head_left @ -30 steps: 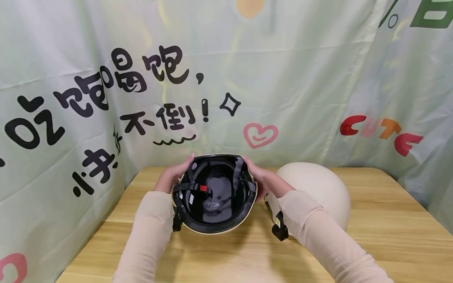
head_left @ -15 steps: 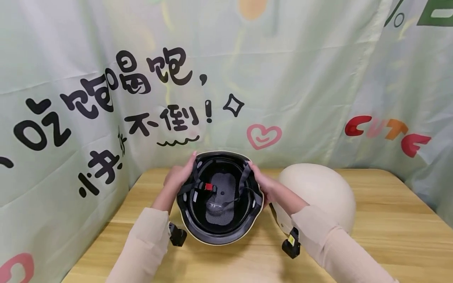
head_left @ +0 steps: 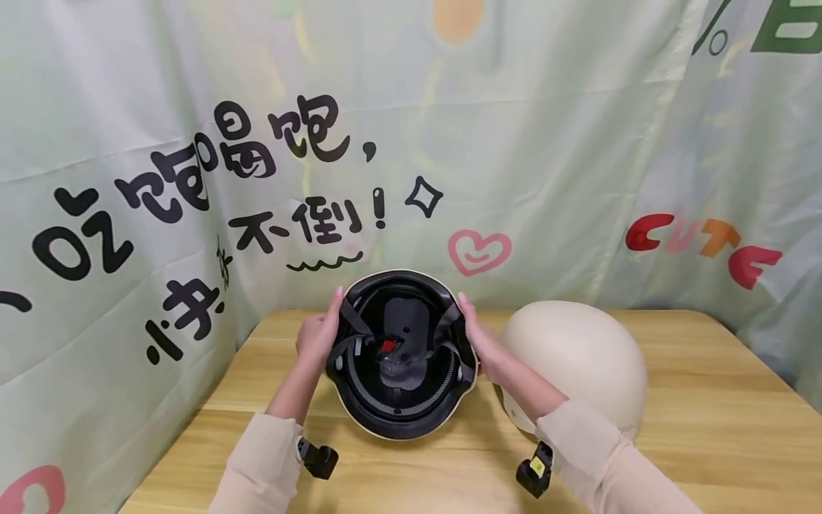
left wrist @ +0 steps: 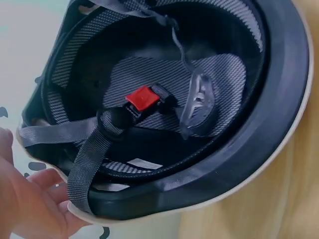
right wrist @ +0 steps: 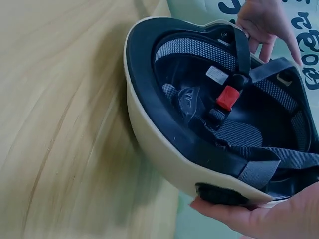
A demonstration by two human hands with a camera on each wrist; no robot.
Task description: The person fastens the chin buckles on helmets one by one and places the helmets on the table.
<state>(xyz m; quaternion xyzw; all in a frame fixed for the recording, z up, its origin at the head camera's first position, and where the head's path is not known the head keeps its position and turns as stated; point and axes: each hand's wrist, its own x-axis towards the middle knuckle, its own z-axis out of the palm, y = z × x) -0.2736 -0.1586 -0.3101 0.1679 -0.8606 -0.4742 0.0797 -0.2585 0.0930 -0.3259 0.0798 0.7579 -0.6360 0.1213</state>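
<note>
A person's left hand [head_left: 317, 334] and right hand [head_left: 483, 344] gripped a helmet [head_left: 407, 368] over the desk [head_left: 713, 385], freshly tipped, its inside in fuller view.

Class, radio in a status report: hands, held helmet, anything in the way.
Left hand, right hand: gripping opposite sides of held helmet. Open side showing, red buckle inside. Second helmet close by right hand; nothing visibly blocking.
</note>
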